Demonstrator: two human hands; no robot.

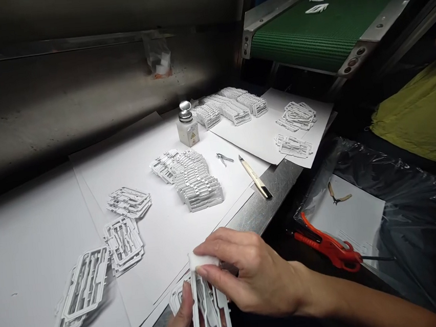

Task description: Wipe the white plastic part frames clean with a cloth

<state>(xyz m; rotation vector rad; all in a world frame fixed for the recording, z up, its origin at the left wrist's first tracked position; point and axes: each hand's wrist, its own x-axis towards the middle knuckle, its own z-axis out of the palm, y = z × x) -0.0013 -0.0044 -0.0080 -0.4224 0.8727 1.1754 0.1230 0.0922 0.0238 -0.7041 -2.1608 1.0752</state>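
My left hand [177, 321] grips a white plastic moulded frame [211, 308] upright at the bottom of the view, its lower end cut off by the picture edge. My right hand [247, 271] pinches a small white pad [203, 260] against the frame's top edge. Stacks of similar frames [196, 178] lie on white paper sheets [162, 225] beyond my hands, and the nearest stack [81, 289] is to the left.
A bottle with a silver pump lid [187, 125], small nippers [224, 159] and a utility knife [256, 177] lie ahead. Red-handled shears [326, 243] and small pliers [339, 195] are on the right. A green conveyor belt [324, 30] carries white parts.
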